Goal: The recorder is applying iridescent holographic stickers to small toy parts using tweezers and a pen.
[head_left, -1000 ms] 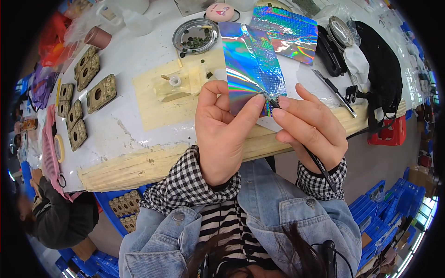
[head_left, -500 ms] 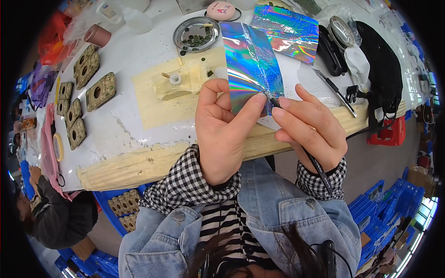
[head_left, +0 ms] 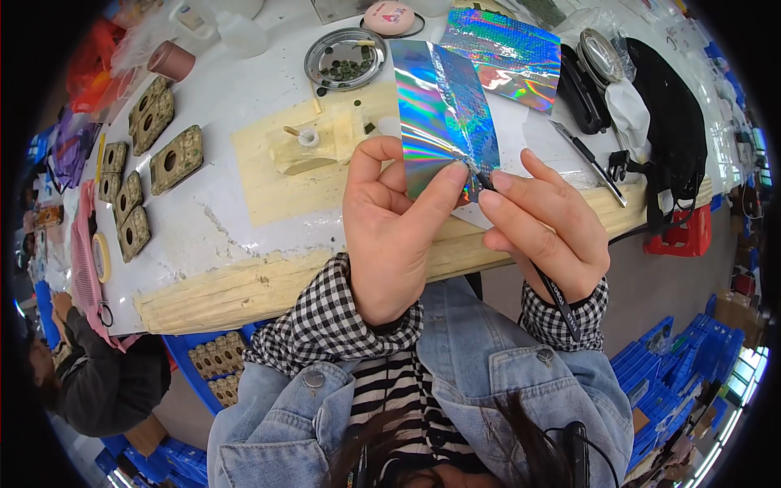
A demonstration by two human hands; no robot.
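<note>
My left hand (head_left: 390,232) pinches the lower edge of a shiny rainbow-silver holographic sheet (head_left: 439,102), thumb in front, holding it above the table's near edge. In my right hand (head_left: 561,224) are slim black tweezers (head_left: 558,305), their back end sticking out below the palm. The tweezers' tips meet the sheet right beside my left thumb; what lies between them is too small to make out. Behind the held sheet, a second holographic sheet (head_left: 512,61) lies on the table. Left of my hands sits a tape-covered block (head_left: 313,154) with a small white cup.
A round metal dish (head_left: 307,61) holds small dark green pieces. Several camouflage-patterned parts with round holes (head_left: 176,160) lie at left. At right are a craft knife (head_left: 590,163), a black stapler-like tool (head_left: 587,98) and a black cloth item (head_left: 671,114). Another person (head_left: 106,382) sits at lower left.
The held sheet has shifted very slightly right and down. Both hands keep nearly the same pose, with the tweezers still at the sheet's lower edge.
</note>
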